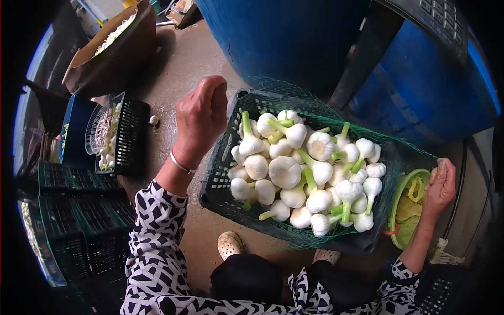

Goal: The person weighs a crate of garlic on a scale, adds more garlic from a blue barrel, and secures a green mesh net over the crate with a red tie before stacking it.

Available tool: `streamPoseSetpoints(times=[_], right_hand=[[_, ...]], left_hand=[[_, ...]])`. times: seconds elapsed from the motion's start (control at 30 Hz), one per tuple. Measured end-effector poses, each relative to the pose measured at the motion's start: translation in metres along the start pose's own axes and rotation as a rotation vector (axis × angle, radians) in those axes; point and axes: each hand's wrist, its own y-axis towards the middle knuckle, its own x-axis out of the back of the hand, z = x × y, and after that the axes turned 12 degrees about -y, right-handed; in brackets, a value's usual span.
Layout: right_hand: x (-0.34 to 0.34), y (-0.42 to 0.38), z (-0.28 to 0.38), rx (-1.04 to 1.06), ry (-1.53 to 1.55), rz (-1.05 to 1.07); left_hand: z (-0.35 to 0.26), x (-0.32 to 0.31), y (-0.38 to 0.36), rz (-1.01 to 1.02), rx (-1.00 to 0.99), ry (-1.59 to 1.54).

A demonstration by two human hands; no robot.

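A dark green plastic crate (pixel 214 181) full of white garlic bulbs (pixel 285 172) with short green stems stands in front of me. A thin green mesh net (pixel 415 142) lines it and spreads out beyond its far and right sides. At the right, my right hand (pixel 441 184) is closed, pinching a drawn-out corner of the net. My left hand (pixel 202 118) is raised beside the crate's far left corner, its fingers closed. Faint net strands run up to its fingertips, which are partly hidden by the hand.
Large blue barrels (pixel 273 42) stand behind the crate. A green basin (pixel 403 231) with yellowish scraps sits at its right. Leftward are a smaller garlic crate (pixel 126 136), stacked dark crates (pixel 86 220) and a brown container (pixel 113 58). A keypad device (pixel 438 21) overhangs the upper right.
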Motion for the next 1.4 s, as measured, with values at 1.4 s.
streamPoseSetpoints(times=[1.4], right_hand=[[0.012,-0.013,0.07,-0.021,0.25,-0.034]], left_hand=[[-0.066,0.047,-0.083,-0.137,0.7,-1.177]])
